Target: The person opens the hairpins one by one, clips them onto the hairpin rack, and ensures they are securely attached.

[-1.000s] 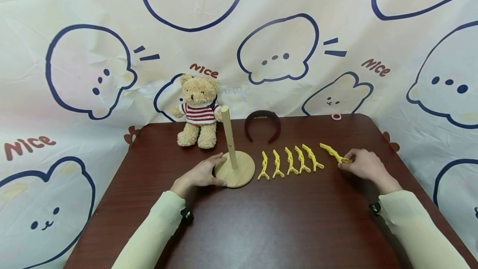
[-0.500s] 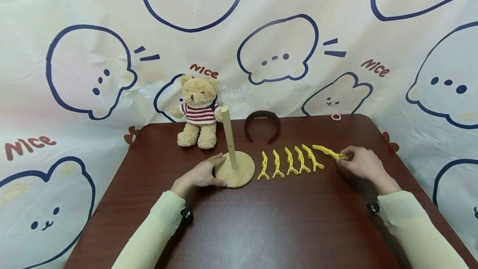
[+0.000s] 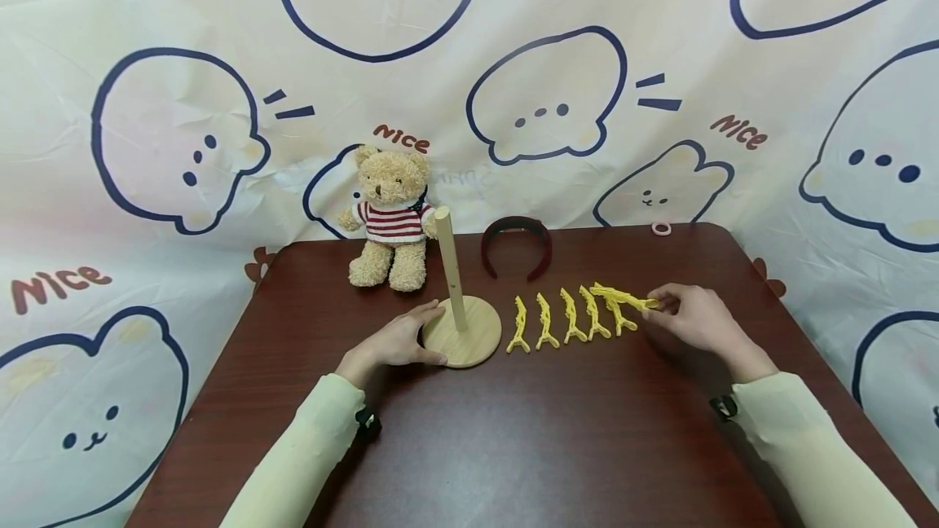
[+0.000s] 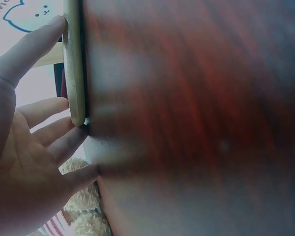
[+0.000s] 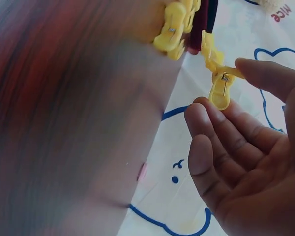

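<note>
A round-based wooden stand (image 3: 478, 342) with an upright post stands mid-table. My left hand (image 3: 392, 342) holds its base at the left edge, thumb at the front and fingers behind; the left wrist view shows them along the base's rim (image 4: 75, 73). My right hand (image 3: 693, 316) pinches a yellow alligator hair clip (image 5: 219, 73) by its handle end, between thumb and fingers. That clip lies above the table, pointing left, its tip over the rightmost clip of the row. Several similar yellow hair clips (image 3: 544, 323) lie side by side right of the stand.
A teddy bear (image 3: 390, 222) in a striped shirt sits behind the stand. Beyond the clips, a dark red headband (image 3: 487, 251) rests at the table's back. A small pink ring (image 3: 662, 229) lies at the far edge, before a printed cloth backdrop (image 3: 411, 96).
My right hand has moved left with the hair clip, which has turned closer to level and now overlaps the rightmost clip in view. My left hand and the stand stay put.
</note>
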`<state>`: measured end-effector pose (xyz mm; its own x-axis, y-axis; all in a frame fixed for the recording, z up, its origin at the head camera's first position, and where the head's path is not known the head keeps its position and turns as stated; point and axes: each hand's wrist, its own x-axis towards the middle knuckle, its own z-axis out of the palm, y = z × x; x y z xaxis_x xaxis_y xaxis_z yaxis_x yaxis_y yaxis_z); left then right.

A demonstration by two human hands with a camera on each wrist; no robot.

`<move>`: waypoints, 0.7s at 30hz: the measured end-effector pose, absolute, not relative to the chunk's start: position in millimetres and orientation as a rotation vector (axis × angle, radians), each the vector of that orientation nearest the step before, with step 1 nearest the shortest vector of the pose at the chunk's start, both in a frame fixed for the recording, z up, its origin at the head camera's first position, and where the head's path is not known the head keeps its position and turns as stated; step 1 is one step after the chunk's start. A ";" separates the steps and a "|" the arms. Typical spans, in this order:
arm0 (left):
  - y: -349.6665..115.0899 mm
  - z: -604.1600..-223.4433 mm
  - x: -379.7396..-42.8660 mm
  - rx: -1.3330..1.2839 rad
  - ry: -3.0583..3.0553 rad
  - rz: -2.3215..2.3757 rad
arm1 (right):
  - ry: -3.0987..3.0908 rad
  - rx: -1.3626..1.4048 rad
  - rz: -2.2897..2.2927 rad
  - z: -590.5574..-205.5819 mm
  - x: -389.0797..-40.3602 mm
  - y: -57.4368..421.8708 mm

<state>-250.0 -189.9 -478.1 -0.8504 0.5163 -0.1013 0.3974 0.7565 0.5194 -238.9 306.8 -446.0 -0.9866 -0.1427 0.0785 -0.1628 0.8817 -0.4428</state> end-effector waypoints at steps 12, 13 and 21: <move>-190.4 -478.7 -250.4 0.727 2.715 0.727 | -2.991 0.365 0.851 -441.8 -239.7 279.4; -190.4 -478.7 -250.4 0.729 2.715 0.725 | -2.989 0.373 0.860 -441.9 -239.9 277.3; -189.7 -477.6 -250.2 0.724 2.715 0.721 | -2.967 0.435 0.907 -443.2 -240.8 259.7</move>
